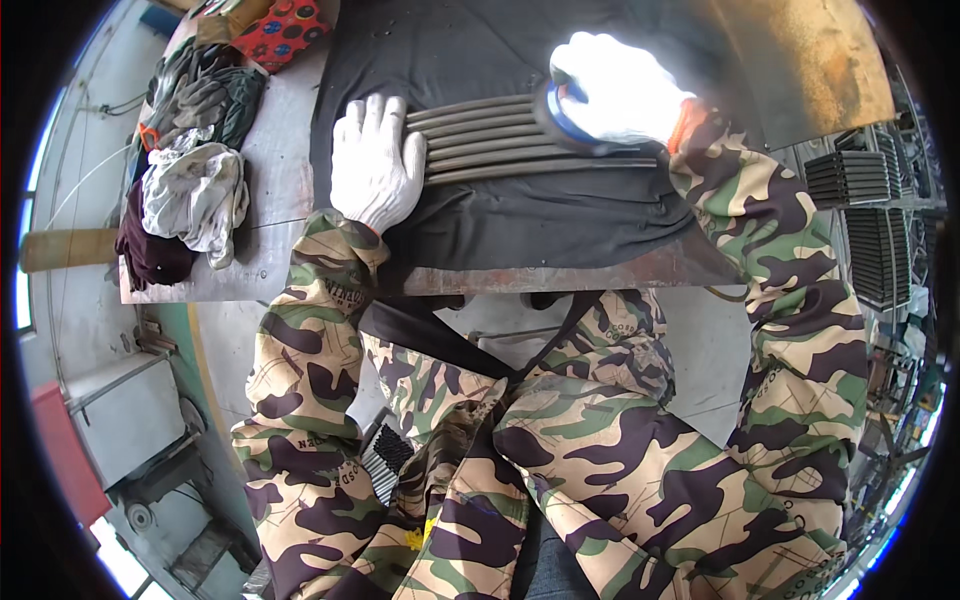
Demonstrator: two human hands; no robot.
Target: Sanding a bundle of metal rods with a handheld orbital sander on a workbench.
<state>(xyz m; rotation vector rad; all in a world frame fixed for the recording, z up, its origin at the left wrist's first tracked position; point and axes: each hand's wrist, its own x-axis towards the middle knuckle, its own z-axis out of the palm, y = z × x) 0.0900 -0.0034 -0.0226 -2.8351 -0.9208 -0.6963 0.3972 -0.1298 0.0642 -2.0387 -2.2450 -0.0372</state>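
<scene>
Black cloth lies under the left hand, laid flat on rods; dark stacks stand right of the right hand, clasping a mostly hidden blue tool.

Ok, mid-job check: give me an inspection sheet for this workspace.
Surface: table with creased black cloth spread over it; stained sheet at the far right.
Job's things: dark rods side by side on the cloth; blue-edged thing over them, blurred, kind unclear.
Clutter: rag pile and red patterned item, table's left side.
Grippers: left hand, gloved, flat at the rods' left ends; right hand, gloved, curled on the blue-edged thing.
Cables: apparently a thin dark one, left beyond the table.
Surroundings: stacked racks at right; white cart at left.
</scene>
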